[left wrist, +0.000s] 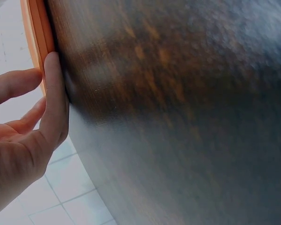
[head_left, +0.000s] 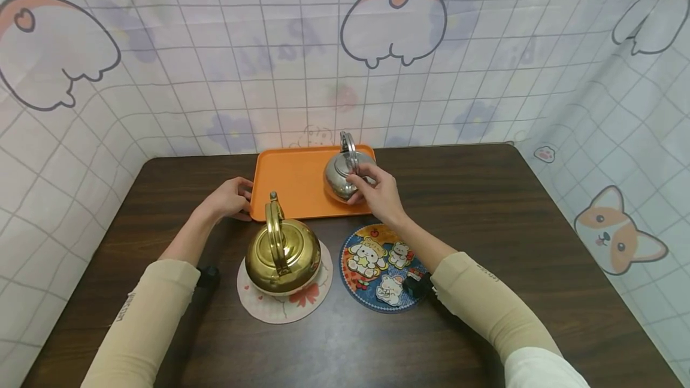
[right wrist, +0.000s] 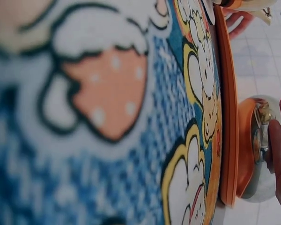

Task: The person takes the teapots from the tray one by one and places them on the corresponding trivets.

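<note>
A silver kettle [head_left: 339, 179] with its handle raised stands on the right part of an orange tray [head_left: 293, 187]. My right hand [head_left: 380, 195] is at the kettle's near right side, its fingertips by the lower end of the handle. In the right wrist view, fairly straight fingers [right wrist: 277, 145] lie against the shiny kettle body [right wrist: 260, 194]. My left hand [head_left: 226, 199] touches the tray's left edge near its front corner; the left wrist view shows fingertips [left wrist: 51, 63] against the tray rim [left wrist: 37, 28]. A gold kettle [head_left: 286, 256] stands upright in front of the tray.
Beneath the gold kettle lies a pale round placemat [head_left: 259, 310] with red flowers. A blue round placemat [head_left: 372, 283] with cartoon animals lies to its right, under my right forearm. The dark wooden table [head_left: 485, 196] meets a wall covering [head_left: 302, 94] at the back.
</note>
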A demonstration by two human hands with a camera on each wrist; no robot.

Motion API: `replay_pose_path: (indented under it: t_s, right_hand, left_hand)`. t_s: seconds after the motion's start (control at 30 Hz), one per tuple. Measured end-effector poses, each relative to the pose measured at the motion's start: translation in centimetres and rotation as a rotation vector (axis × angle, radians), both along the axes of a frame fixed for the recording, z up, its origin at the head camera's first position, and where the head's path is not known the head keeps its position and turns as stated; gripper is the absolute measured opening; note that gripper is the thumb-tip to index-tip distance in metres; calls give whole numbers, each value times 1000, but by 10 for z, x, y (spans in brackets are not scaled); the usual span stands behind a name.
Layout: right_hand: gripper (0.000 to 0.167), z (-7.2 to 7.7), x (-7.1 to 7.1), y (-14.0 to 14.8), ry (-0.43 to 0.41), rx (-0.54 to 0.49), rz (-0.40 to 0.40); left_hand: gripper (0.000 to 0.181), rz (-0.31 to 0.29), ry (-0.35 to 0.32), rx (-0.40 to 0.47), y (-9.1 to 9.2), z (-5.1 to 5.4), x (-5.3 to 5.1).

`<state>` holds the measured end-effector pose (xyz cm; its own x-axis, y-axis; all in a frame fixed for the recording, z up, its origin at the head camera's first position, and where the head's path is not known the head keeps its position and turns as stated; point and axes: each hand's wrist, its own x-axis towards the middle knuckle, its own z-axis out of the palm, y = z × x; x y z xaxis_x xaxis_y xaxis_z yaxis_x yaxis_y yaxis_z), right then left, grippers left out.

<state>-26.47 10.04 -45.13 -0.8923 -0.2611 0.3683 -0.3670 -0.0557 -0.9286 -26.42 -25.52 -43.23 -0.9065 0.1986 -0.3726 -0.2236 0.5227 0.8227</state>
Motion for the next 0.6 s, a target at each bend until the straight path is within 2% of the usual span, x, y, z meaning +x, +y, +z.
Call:
replay_pose_path:
  t_s: [0.4, 0.6]
  right_hand:
    - [23, 6, -2, 4, 4, -36, 27]
    - [23, 22, 7, 4, 10, -40, 35]
  left_hand:
    - [69, -11, 13, -1, -1, 0, 1]
    - [70, -9, 13, 1, -1, 1, 2]
